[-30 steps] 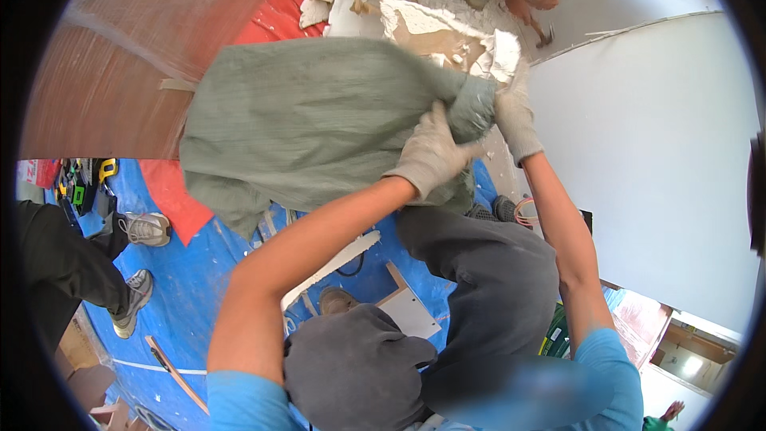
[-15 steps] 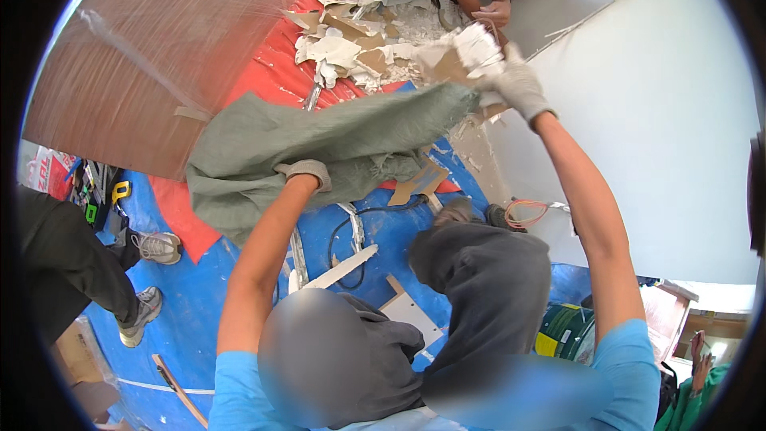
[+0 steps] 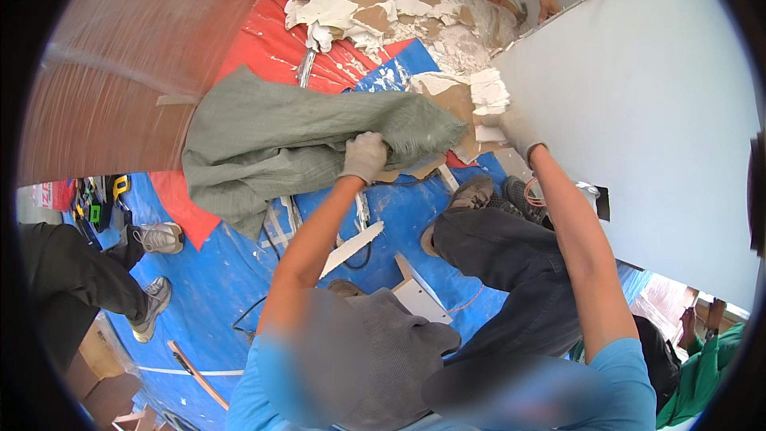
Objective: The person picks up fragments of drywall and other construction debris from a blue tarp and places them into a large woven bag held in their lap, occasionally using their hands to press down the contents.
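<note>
Left hand (image 3: 365, 156), gloved, now fisted lower on the green sack (image 3: 295, 140) mouth, right hand (image 3: 515, 129) closed on plasterboard rubble (image 3: 471, 100) just beside that opening, hands spread apart since a second ago—sack sagging leftward, held open for loading.

Green sack (image 3: 295, 144) lower, left hand (image 3: 364, 157) regripped higher.

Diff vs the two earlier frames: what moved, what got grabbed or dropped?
Left hand slid away from the right along the green woven sack, now gripping its mouth edge. Right hand let go of the sack and took hold of a broken white plasterboard chunk. Unchanged: both gloves on, rubble pile on the red and blue tarp.
</note>
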`<state>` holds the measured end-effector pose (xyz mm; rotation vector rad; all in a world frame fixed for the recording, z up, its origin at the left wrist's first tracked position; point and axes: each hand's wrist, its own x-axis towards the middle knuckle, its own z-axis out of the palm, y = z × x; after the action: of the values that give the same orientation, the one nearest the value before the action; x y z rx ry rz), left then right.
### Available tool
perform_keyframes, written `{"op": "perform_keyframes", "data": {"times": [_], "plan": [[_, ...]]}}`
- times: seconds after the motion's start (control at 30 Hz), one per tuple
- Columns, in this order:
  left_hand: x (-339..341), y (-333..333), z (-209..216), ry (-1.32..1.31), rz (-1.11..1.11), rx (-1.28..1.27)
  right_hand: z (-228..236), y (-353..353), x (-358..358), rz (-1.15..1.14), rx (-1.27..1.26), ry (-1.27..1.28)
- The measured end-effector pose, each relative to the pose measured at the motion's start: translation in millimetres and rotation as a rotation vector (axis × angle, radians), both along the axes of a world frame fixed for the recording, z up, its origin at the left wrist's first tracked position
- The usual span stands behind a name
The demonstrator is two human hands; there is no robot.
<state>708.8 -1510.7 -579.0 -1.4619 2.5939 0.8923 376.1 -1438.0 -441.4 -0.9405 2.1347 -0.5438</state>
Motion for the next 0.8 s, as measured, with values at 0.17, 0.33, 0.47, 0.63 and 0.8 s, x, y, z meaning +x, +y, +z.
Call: {"op": "perform_keyframes", "data": {"times": [0.17,0.33,0.47,0.63,0.8], "plan": [[72.9,-89.1,85.0,0.824,0.309,0.813,71.1,20.0,-27.8,-0.018,-0.082,0.091],[134.2,-146.7,147.3,0.948,0.62,1.096,177.5,16.6,-29.9,-0.026,-0.303,-0.024],[152.0,-160.2,159.4,1.011,0.551,1.085,279.4,29.4,34.0,0.048,-0.334,0.059],[140.5,-148.8,156.8,1.098,0.544,1.052,354.2,82.7,63.2,0.087,-0.495,0.097],[129.6,-122.5,166.3,1.166,0.416,1.05,384.9,120.0,22.1,0.126,-0.62,0.01]]}}
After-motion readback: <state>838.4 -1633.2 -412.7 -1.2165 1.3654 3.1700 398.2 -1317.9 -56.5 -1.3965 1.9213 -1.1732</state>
